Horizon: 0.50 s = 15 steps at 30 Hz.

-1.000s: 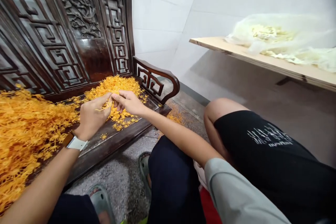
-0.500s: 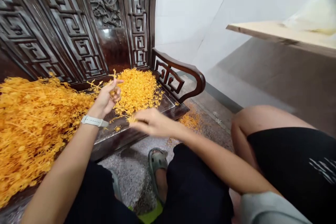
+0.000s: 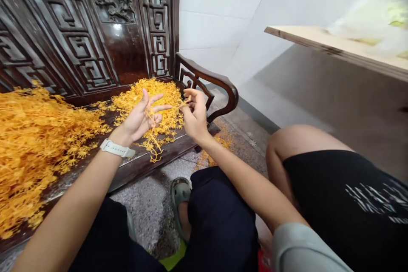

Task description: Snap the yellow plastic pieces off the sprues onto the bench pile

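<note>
Orange plastic flower pieces lie in two heaps on a dark wooden bench [image 3: 123,174]. Over the smaller heap [image 3: 172,93] is my left hand [image 3: 142,121], palm turned up. Its thumb and two fingers are stretched out, while the other fingers curl around thin orange plastic stems [image 3: 154,140] that dangle below. Close to those fingertips, my right hand [image 3: 196,114] pinches a small orange plastic piece [image 3: 186,102] between thumb and fingers. The larger heap [image 3: 41,136] of branching orange pieces spreads on the left, beside my left forearm.
A carved armrest [image 3: 231,93] closes the bench's right end, with a latticed backrest [image 3: 124,51] behind. Orange bits [image 3: 223,136] litter the floor. At the right, a wooden board [image 3: 296,34] juts out with a plastic bag [image 3: 360,21] on it, above another person's bare knee [image 3: 306,140].
My right hand has risen from the bench's front edge to beside my left fingertips, with an orange piece pinched in it. My left hand has moved right and spread its fingers. The view has shifted slightly.
</note>
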Motion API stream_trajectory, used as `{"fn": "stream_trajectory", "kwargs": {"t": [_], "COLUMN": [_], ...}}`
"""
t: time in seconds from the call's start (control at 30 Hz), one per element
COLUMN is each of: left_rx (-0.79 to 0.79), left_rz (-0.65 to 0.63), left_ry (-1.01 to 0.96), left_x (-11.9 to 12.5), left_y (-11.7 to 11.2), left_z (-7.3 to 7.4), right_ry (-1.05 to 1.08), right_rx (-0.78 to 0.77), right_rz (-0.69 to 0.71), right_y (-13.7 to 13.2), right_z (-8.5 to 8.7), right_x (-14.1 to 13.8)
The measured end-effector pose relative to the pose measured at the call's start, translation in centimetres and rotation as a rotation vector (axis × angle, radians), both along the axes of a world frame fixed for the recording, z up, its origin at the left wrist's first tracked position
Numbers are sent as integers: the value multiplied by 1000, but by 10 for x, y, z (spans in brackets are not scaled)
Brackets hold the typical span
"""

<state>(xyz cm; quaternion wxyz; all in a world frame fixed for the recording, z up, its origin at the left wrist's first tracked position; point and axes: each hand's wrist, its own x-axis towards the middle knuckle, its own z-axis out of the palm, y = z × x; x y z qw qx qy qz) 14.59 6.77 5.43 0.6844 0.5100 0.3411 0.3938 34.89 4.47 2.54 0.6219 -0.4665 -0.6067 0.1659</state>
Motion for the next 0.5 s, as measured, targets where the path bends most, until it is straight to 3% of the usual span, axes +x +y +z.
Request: {"fn": "stream_trajectory", "kwargs": {"t": [0.1, 0.2, 0.37, 0.5], "left_rx": [-17, -54, -99, -98], "left_rz": [-3, -20, -9, -28], "left_ry": [16, 39, -18, -130], "left_x": [3, 9, 29, 31], "left_y": [-1, -5, -14, -18], "left_z": [-6, -10, -12, -7], "right_ry": [80, 43, -93, 122], "right_rx": [60, -41, -274, -338], "right_rz": [103, 327, 600, 648], "right_y": [-7, -10, -10, 0], "right_z": [20, 26, 11, 2], "right_x": [0, 0, -20, -27]}}
